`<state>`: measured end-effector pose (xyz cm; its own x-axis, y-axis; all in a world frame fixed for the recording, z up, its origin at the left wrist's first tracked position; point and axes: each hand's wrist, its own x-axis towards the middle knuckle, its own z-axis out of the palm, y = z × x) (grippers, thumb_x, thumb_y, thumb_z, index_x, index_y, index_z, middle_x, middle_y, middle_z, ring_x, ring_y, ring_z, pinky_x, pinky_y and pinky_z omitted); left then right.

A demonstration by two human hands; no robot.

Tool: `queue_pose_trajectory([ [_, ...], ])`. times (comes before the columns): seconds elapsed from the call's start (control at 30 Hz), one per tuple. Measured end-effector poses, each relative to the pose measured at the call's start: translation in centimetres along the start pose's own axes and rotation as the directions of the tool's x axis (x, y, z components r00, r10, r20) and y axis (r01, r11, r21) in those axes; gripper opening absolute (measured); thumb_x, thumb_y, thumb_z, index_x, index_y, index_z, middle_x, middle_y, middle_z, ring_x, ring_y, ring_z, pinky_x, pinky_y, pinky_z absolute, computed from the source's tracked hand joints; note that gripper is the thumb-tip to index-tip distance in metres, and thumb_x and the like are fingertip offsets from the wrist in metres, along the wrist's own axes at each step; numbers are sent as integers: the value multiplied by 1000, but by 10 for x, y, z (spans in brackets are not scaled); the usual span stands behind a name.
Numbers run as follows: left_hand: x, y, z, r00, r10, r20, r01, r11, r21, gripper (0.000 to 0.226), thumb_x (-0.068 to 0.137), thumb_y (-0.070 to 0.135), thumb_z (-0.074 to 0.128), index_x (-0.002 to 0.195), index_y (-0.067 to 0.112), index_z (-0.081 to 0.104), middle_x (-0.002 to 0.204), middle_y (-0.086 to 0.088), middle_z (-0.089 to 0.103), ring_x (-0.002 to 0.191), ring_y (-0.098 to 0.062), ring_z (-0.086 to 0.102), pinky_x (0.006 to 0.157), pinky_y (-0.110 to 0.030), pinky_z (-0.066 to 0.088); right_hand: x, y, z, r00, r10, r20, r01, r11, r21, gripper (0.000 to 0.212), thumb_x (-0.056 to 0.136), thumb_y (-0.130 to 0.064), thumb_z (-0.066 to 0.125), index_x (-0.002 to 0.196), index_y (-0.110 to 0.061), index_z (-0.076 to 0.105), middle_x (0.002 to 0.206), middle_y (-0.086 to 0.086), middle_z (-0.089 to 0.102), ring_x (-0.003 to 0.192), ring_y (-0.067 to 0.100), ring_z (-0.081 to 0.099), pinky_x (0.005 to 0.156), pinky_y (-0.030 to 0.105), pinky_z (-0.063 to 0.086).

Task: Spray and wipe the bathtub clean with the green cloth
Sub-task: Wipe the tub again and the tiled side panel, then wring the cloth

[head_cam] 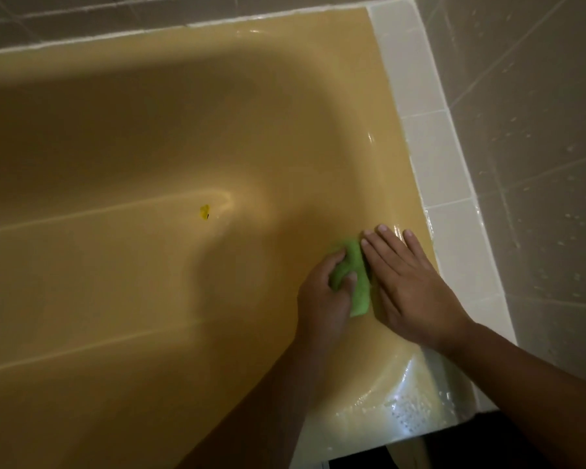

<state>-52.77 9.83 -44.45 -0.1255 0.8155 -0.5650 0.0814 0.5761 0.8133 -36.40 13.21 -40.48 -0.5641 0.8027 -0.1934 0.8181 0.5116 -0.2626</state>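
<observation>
Seen from the head: left hand (323, 292) curled tight around the green cloth (356, 279), pressing it on the sloped inside wall of the yellow bathtub (132, 147), near the tub's end. Right hand (410, 286) spread wide and flat, fingers (388, 240) apart, holding nothing, resting on the wet tub wall just beside the cloth and touching its edge. Down on the tub floor, well apart from both hands, a small yellow speck (204, 211); along the tub's end, a row of white tiles (433, 154).
</observation>
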Motion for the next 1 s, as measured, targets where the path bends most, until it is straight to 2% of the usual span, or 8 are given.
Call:
queue_pose_trajectory([
  [0.1,-36,-13,-19,976,-86,197,113,985,-129,40,95,17,69,122,45,70,129,17,71,118,-4,65,104,-31,52,-5,-18,-3,998,63,-11,-60,981,183,54,101,-17,39,154,-7,42,153,10,51,155,25,29,130,49,7],
  [0.2,-45,-13,-56,884,-188,428,342,884,-318,38,101,-1,58,127,26,68,112,-1,77,98,-14,70,83,-26,55,-6,-47,-5,992,118,35,-122,899,420,47,107,-22,45,153,-14,46,137,0,62,142,6,45,130,32,6],
  [0.3,-38,-8,-93,852,-231,469,440,802,-404,37,102,-4,51,132,15,59,98,-10,74,80,-17,70,69,-25,55,0,-78,-3,944,280,176,-322,656,682,53,105,-23,59,155,-32,44,132,-14,58,126,-13,45,113,8,26],
  [0.47,-32,2,-152,881,-324,345,446,814,-373,15,104,23,60,118,18,59,97,-6,72,77,-17,72,69,-33,56,26,-122,0,860,438,261,-402,267,876,56,100,-15,67,147,-39,48,107,4,61,99,16,67,91,25,55],
  [0.57,-29,0,-192,919,-305,248,381,846,-372,37,98,42,66,122,13,61,112,-10,74,100,-24,76,81,-45,62,44,-148,7,845,452,287,-408,198,891,48,100,-13,67,141,-36,53,110,7,60,87,12,68,81,24,58],
  [0.7,-23,-16,-228,969,-175,171,212,950,-228,49,84,29,85,127,23,62,122,-9,66,100,-19,75,80,-39,63,66,-181,30,820,482,309,-422,143,895,32,101,-10,64,122,-34,63,113,-2,64,79,-3,69,77,19,58],
  [0.8,-12,-36,-240,990,-103,95,116,983,-142,44,86,25,86,124,29,64,119,-1,68,100,-17,73,79,-35,63,75,-196,54,766,530,363,-458,55,887,28,102,-12,64,122,-32,65,121,2,65,88,4,72,83,25,61],
  [1.0,18,-74,-249,985,-151,86,168,956,-240,19,98,27,73,116,28,67,112,0,76,98,-17,76,81,-40,63,88,-218,98,684,530,502,-371,-341,864,48,99,7,60,133,-26,57,124,8,71,104,25,73,92,45,59],
])
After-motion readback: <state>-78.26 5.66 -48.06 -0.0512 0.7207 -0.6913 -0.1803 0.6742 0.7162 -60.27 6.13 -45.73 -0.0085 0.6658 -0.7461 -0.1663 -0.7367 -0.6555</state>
